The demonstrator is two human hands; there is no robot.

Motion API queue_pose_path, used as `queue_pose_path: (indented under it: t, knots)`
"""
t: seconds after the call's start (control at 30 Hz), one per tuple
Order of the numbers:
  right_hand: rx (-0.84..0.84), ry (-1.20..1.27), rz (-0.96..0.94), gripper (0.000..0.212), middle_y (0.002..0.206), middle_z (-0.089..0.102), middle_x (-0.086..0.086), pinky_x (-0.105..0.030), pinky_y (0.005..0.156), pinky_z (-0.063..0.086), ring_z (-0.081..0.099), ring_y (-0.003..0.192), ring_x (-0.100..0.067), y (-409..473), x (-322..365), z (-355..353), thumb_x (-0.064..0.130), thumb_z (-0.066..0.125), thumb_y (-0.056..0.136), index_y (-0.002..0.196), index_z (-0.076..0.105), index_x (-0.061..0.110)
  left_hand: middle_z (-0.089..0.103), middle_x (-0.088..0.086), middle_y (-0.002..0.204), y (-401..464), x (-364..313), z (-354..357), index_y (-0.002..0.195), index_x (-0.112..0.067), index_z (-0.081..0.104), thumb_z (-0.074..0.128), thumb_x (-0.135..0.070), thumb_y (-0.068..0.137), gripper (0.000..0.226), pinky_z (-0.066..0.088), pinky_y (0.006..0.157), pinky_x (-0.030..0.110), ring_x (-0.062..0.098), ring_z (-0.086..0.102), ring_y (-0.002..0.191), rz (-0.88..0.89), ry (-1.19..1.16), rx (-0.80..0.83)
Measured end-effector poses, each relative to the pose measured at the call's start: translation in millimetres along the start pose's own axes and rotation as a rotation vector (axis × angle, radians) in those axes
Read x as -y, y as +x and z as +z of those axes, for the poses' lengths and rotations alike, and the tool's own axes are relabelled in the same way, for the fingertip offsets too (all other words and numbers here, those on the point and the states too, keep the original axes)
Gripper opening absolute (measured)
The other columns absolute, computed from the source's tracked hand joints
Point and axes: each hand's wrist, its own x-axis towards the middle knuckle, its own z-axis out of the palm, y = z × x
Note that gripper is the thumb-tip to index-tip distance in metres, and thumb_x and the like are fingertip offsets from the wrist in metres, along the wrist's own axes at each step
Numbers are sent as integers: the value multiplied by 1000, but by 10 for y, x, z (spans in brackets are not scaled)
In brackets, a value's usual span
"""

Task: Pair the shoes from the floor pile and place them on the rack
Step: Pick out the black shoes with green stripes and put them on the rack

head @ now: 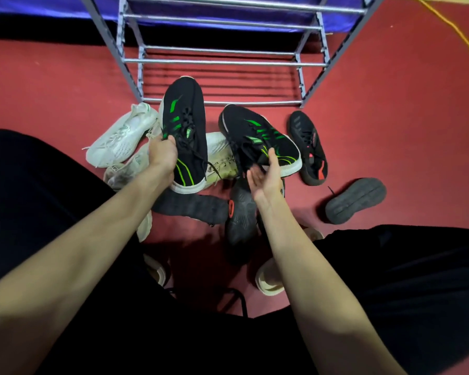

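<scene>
My left hand (163,154) grips a black sneaker with green stripes (186,125) by its collar and holds it above the pile, toe toward the rack. The matching black and green sneaker (257,133) is tilted to the right of it. My right hand (266,177) is palm-up under its heel end, thumb on the side near the sole, fingers fairly straight. The grey metal shoe rack (217,62) stands just beyond, its bars bare.
White sneakers (122,136) lie at the left of the pile, another white one (220,155) in the middle. Black shoes with red accents (309,147) lie at the right, one sole-up (355,200). More dark shoes (241,217) lie near my knees on the red floor.
</scene>
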Motion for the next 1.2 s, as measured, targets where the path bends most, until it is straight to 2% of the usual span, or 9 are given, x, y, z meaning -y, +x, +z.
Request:
queue_pose_path:
  t: [0.1,0.27,0.37,0.5,0.63,0.77,0.97,1.03,1.2]
  knots:
    - [-146,-58,-41,40,81,61,-6,-17,45,51,62,59,-9,20,-45,-44,25,82,70,91,54,5,62,11,104,0,12,-40,119,-4,58,39,-12,96,31,46,90,32,21,54,94,35,94,-17]
    - [-293,-269,-190,76,91,66,-14,-34,60,58,69,68,-24,125,-30,-282,26,82,53,110,32,17,61,2,91,-102,-72,-54,113,-9,59,41,-10,94,26,45,86,31,21,55,92,46,183,9]
    - [-213,-355,-118,67,85,70,-10,-26,53,50,67,58,-19,127,54,-400,28,76,59,109,38,7,62,4,95,-185,-129,-30,112,-5,61,45,-9,93,25,50,89,34,26,62,99,15,178,51]
    - [-125,-470,-93,46,97,65,-8,-29,54,52,68,87,-26,112,65,-384,21,74,72,111,57,4,62,8,93,-267,-158,-19,107,-2,62,50,-2,92,19,53,86,36,22,61,86,-89,57,109]
    - [95,-583,-20,15,81,61,-10,-22,44,52,64,61,-24,-50,81,-206,18,65,84,90,54,9,63,8,86,-248,-172,-99,96,-10,59,50,5,89,19,54,66,33,23,62,75,-180,-32,126]
    - [134,-591,-173,20,91,64,-19,-27,47,54,63,65,-27,-162,179,87,13,57,88,103,55,-1,67,15,107,-118,-244,-274,116,-3,59,48,-1,86,33,53,92,42,30,65,102,-157,81,66]
    - [163,-550,-285,22,84,58,-12,-20,39,48,60,44,-14,-200,359,573,15,53,94,110,55,0,64,13,101,223,-549,-417,109,-5,61,49,-6,86,26,52,94,42,30,64,97,-105,138,81]
    - [163,-554,-279,18,85,59,-15,-19,36,46,59,42,-15,-134,390,727,12,51,93,105,56,-1,65,11,95,337,-622,-378,93,-10,60,49,-4,84,15,55,86,39,28,65,86,-117,119,103]
    - [89,-534,-251,10,77,60,-14,-23,37,48,59,57,-24,28,358,778,8,55,88,83,60,1,56,3,71,557,-756,-178,101,-10,56,44,-6,87,19,44,57,27,16,53,61,-131,144,124]
